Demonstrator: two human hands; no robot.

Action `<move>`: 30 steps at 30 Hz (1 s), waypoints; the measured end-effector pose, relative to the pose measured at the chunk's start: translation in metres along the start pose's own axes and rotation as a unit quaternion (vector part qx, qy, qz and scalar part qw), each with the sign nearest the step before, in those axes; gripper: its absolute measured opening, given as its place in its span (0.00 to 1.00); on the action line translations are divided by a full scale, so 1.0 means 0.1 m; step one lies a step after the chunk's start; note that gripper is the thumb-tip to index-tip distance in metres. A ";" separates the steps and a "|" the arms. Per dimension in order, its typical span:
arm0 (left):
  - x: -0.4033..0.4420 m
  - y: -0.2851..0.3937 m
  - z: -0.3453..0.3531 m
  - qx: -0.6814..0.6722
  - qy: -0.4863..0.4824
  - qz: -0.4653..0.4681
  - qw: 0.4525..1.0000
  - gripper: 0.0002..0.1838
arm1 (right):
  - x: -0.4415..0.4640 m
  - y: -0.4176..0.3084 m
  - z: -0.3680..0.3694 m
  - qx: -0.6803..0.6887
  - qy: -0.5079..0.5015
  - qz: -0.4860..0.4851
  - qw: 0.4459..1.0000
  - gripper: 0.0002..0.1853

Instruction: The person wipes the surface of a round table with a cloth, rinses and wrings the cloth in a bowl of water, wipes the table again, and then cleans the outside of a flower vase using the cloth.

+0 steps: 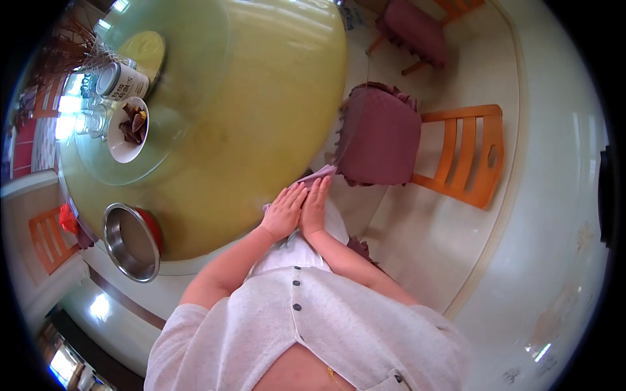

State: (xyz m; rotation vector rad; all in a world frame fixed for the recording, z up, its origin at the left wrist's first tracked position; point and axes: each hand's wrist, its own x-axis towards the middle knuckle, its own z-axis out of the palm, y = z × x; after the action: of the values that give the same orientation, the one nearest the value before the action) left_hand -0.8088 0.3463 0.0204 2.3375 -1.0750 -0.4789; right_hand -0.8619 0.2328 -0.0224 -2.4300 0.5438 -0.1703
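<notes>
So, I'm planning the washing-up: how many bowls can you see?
2: a white bowl on the glass turntable, and a steel bowl by the table's edge. Others could be hidden.

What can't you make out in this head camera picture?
All in the head view:
- Purple cloth: its full shape, mostly covered by the left hand and right hand.
- Both palms: turned away, only the backs show.
- Can: label print too small and blurred to read.
- Far chair: backrest cut off by the top edge.
- Dried twigs: blurred, merging into the dark lens rim.
</notes>
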 end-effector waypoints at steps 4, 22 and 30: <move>-0.04 -0.05 -0.03 -0.016 0.002 0.010 1.000 0.29 | 0.01 -0.10 0.01 0.109 0.040 0.033 0.993 0.39; 0.81 -0.08 -0.11 0.066 -0.025 0.077 0.995 0.35 | 0.81 0.26 0.10 0.314 0.112 0.289 0.898 0.12; 2.00 -0.02 -0.20 0.062 0.020 0.051 0.997 0.35 | 2.06 0.74 -0.23 0.247 0.084 0.222 0.939 0.10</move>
State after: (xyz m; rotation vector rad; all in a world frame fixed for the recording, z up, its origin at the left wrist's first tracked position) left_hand -0.6730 0.1976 0.0153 2.3745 -1.2295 -0.3350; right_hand -0.7062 0.0804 -0.0519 -1.7661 0.9826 -0.2853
